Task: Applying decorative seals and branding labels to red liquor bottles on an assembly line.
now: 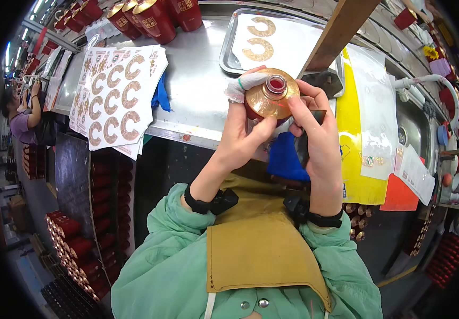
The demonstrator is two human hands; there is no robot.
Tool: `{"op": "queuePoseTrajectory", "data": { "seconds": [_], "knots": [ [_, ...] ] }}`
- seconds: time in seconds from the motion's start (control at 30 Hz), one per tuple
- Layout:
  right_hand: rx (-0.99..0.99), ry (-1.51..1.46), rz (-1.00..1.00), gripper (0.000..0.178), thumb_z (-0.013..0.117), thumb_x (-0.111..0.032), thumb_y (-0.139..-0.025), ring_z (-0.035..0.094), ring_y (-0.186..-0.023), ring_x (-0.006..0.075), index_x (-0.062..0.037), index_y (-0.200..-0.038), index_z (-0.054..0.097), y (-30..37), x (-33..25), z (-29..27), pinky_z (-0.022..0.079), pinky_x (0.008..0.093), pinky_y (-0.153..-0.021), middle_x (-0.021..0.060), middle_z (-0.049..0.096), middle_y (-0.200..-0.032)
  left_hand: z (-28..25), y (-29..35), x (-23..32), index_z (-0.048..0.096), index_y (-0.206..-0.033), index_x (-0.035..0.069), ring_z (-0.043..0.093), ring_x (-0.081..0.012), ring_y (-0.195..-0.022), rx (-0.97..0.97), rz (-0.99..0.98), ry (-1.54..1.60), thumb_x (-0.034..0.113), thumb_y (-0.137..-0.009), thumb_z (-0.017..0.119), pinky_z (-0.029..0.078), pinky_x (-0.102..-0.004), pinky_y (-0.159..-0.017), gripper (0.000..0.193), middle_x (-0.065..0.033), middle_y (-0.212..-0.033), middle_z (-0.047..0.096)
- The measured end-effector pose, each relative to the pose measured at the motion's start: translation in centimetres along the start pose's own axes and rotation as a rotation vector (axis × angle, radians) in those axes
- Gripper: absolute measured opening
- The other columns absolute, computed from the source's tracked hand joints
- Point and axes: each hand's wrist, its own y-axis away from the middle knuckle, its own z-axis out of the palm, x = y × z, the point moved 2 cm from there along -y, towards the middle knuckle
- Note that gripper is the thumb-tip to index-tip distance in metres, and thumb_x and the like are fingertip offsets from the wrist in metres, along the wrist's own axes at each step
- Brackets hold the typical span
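Both my hands hold a red bottle (260, 102) with a gold shoulder, its round open neck tilted up toward me. My left hand (243, 133) grips it from the left, thumb low on the shoulder; a white cover (251, 81) is on one finger. From the right, my right hand (322, 133) presses its thumb on the gold shoulder, fingers curled behind. A dark flat piece (303, 149) shows beside the right palm; I cannot tell whether that hand holds it. Beyond the bottle lies a metal tray (228, 50) with a white sheet bearing two gold C-shaped decals (257, 49).
Stacked decal sheets (115, 101) lie left on the metal table (197, 80), red-and-gold bottles (155, 21) behind them. A wooden post (341, 32) slants over the tray. Rightward are a yellow sheet (353, 127) and a sink (418, 122). A blue cloth (287, 159) hangs below my hands. Another person (24, 119) works far left.
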Motion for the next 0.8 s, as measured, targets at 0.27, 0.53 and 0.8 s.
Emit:
{"op": "queuePoseTrajectory", "data": {
  "seconds": [0.27, 0.53, 0.8],
  "knots": [
    [-0.001, 0.143, -0.104, 0.055, 0.086, -0.014, -0.089, 0.046, -0.082, 0.0021, -0.0005, -0.135, 0.058, 0.07, 0.70, 0.67, 0.042, 0.0183, -0.070, -0.0043, 0.051, -0.096, -0.04, -0.31, -0.22, 0.018, -0.166, 0.005, 0.050, -0.0253, -0.142, 0.038, -0.078, 0.075, 0.021, -0.108, 0.044, 0.042, -0.0404, -0.118, 0.065, -0.0170, -0.157, 0.043],
    [-0.017, 0.128, -0.083, 0.054, 0.087, -0.016, -0.089, 0.047, -0.082, 0.0041, -0.0010, -0.134, 0.061, -0.09, -0.02, 0.09, 0.042, 0.0196, -0.070, -0.0042, 0.051, -0.095, 0.02, -0.23, -0.14, 0.027, -0.162, 0.003, 0.055, -0.0241, -0.136, 0.122, -0.129, 0.244, 0.033, -0.115, 0.041, 0.046, -0.0390, -0.115, 0.058, -0.0161, -0.152, 0.049],
    [0.021, 0.202, -0.154, 0.043, 0.082, -0.018, -0.096, 0.048, -0.078, 0.0021, -0.0009, -0.130, 0.062, -0.38, 0.31, 0.35, 0.043, 0.0179, -0.066, -0.0054, 0.049, -0.089, 0.71, -0.41, -0.43, 0.033, -0.158, 0.002, 0.055, -0.0200, -0.136, 0.175, -0.037, 0.059, 0.019, -0.113, 0.054, 0.047, -0.0364, -0.113, 0.052, -0.0142, -0.148, 0.052]
  ]
}}
